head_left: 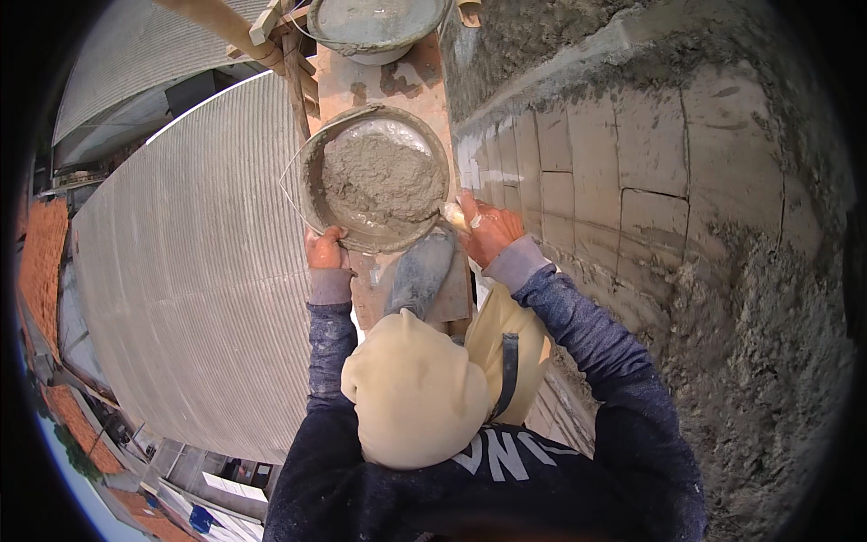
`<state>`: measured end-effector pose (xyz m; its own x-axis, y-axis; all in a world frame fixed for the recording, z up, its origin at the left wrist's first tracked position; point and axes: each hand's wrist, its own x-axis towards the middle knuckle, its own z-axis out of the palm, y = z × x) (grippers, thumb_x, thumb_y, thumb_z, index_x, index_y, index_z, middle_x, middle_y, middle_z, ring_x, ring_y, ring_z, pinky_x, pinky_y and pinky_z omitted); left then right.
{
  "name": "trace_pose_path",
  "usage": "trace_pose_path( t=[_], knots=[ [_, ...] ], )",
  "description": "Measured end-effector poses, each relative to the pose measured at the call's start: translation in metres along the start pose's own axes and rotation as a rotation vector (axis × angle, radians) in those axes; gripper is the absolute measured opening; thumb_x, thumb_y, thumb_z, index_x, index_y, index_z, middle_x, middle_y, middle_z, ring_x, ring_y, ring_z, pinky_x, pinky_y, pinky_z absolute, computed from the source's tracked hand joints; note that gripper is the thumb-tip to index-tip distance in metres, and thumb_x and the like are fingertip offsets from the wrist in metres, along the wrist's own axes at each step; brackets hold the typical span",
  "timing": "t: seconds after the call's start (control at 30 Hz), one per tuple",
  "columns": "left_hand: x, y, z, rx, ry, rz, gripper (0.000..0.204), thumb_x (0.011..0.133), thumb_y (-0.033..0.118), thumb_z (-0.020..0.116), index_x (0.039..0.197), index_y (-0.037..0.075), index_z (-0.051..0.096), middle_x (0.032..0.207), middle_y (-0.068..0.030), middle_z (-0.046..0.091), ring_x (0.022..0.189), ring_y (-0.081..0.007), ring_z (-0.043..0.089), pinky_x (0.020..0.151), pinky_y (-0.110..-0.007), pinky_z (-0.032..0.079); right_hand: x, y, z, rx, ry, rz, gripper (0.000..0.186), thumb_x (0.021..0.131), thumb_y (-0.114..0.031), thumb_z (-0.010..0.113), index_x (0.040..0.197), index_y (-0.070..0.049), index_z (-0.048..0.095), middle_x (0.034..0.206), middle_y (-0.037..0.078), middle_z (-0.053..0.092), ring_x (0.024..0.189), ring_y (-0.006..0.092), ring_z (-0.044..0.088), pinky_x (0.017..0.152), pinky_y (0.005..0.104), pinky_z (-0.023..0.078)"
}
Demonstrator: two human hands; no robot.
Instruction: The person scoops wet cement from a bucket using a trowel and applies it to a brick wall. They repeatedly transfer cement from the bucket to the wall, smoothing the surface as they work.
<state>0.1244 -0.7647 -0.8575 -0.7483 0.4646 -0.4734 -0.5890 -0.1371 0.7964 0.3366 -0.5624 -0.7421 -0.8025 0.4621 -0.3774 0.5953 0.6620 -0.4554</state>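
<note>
A round bucket (pixel 313 181) of wet grey mortar (pixel 379 176) stands in front of me on the planks, its wire handle hanging down on the left side. My left hand (pixel 325 247) is closed on the near left part of its rim, thumb uppermost. At the near right of the rim, my right hand (pixel 488 228) is wrapped round the pale handle of a trowel (pixel 453 216). The trowel's blade cannot be made out against the mortar and the rim. Bare metal or wet lining shows at the bucket's far inner side.
Another bucket (pixel 375 47) with greyish contents stands farther along the narrow plank platform (pixel 397 86). Close on the right rises a block wall (pixel 655 172), partly coated with rough mortar. Bamboo and wooden poles (pixel 293 81) cross at the far left; a corrugated roof (pixel 199 262) lies below.
</note>
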Motion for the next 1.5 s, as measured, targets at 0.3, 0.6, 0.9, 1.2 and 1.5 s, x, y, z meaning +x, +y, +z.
trace_pose_path(
  t=[0.3, 0.6, 0.9, 1.2, 1.5],
  knots=[
    [0.001, 0.005, -0.023, -0.038, 0.094, -0.131, 0.061, 0.072, -0.011, 0.049, 0.131, -0.002, 0.043, 0.111, -0.0143, 0.059, 0.098, -0.0290, 0.059, 0.088, -0.038, 0.051, -0.006, 0.007, 0.009, 0.172, 0.134, -0.051, 0.051, 0.081, -0.017, 0.070, 0.127, -0.008, 0.051, 0.114, 0.020, 0.064, 0.092, 0.0401, 0.064, 0.076, 0.0435, 0.054],
    [0.000, 0.000, -0.026, -0.019, 0.145, -0.139, 0.062, 0.069, -0.013, 0.049, 0.129, -0.002, 0.042, 0.104, -0.0157, 0.059, 0.092, -0.0295, 0.061, 0.087, -0.041, 0.052, 0.000, 0.063, -0.031, -0.051, 0.316, 0.071, 0.047, 0.081, -0.012, 0.067, 0.125, -0.008, 0.051, 0.110, 0.016, 0.059, 0.090, 0.0391, 0.063, 0.073, 0.0461, 0.052],
    [0.006, -0.006, -0.026, 0.061, 0.261, -0.112, 0.039, 0.068, -0.007, 0.049, 0.107, -0.006, 0.053, 0.089, -0.0126, 0.061, 0.079, -0.0253, 0.062, 0.076, -0.037, 0.053, -0.021, 0.028, -0.039, 0.223, 0.303, -0.161, 0.043, 0.085, -0.021, 0.067, 0.121, -0.003, 0.054, 0.098, 0.019, 0.061, 0.085, 0.0406, 0.062, 0.073, 0.0449, 0.052],
    [0.010, -0.008, -0.024, -0.040, 0.280, -0.250, 0.047, 0.069, -0.008, 0.048, 0.116, -0.003, 0.051, 0.088, -0.0086, 0.059, 0.077, -0.0224, 0.059, 0.072, -0.035, 0.052, 0.013, 0.157, -0.115, 0.181, 0.269, 0.597, 0.043, 0.094, -0.041, 0.055, 0.110, -0.001, 0.053, 0.075, 0.013, 0.059, 0.058, 0.0263, 0.057, 0.054, 0.0403, 0.047],
    [-0.007, -0.003, 0.031, 0.209, 0.140, 0.097, 0.054, 0.071, -0.001, 0.052, 0.125, -0.005, 0.051, 0.106, -0.0128, 0.062, 0.089, -0.0253, 0.059, 0.083, -0.032, 0.049, -0.110, 0.138, -0.136, -0.330, 0.459, 0.122, 0.040, 0.089, -0.015, 0.062, 0.127, -0.005, 0.052, 0.105, 0.022, 0.065, 0.093, 0.0392, 0.065, 0.076, 0.0450, 0.052]
  ],
)
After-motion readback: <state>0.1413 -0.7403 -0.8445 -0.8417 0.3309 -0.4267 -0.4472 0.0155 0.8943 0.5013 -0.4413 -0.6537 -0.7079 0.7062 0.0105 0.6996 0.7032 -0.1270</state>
